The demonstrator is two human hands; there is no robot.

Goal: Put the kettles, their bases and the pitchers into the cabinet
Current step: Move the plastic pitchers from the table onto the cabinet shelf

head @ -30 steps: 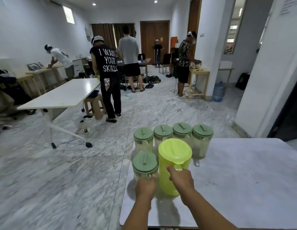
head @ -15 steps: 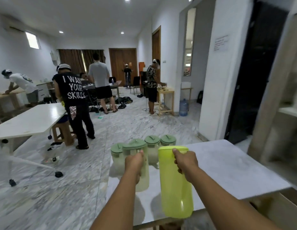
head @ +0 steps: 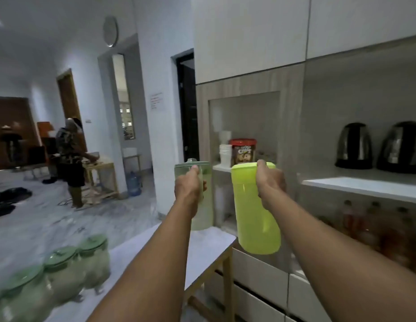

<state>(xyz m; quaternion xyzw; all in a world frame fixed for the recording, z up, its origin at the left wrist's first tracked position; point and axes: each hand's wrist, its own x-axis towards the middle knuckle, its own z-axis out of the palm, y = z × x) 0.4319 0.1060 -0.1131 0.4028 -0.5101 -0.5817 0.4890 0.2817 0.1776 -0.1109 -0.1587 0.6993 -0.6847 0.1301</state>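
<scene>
pitchers in both hands, carried in the air facing the cabinet (head: 293, 94). the left hand (head: 189, 183) has its fingers clenched round the handle of a pale clear pitcher (head: 200, 198) with a green lid; the right hand (head: 269, 180) grips the handle of a bright yellow-green pitcher (head: 255, 212), fingers wrapped tight at its rim. both pitchers hang upright just in front of the cabinet's narrow left niche, the clear one to the left of the yellow one, neither resting on anything. inside that niche, on a shelf, stands a red-lidded tub (head: 243, 151) with a brown label; the letters are blurred, something like "choco", not surely legible. a stack of white cups (head: 225, 154) sits just beside it. to the right, on the cabinet's white shelf (head: 365, 185), two dark kettles (head: 353, 146) stand side by side. below and left of the cabinet, three more green-lidded pitchers (head: 62, 273) wait on the pale surface (head: 202, 247), blurred. a paper notice (head: 156, 101) on the wall left of the cabinet carries red writing too small to read.
</scene>
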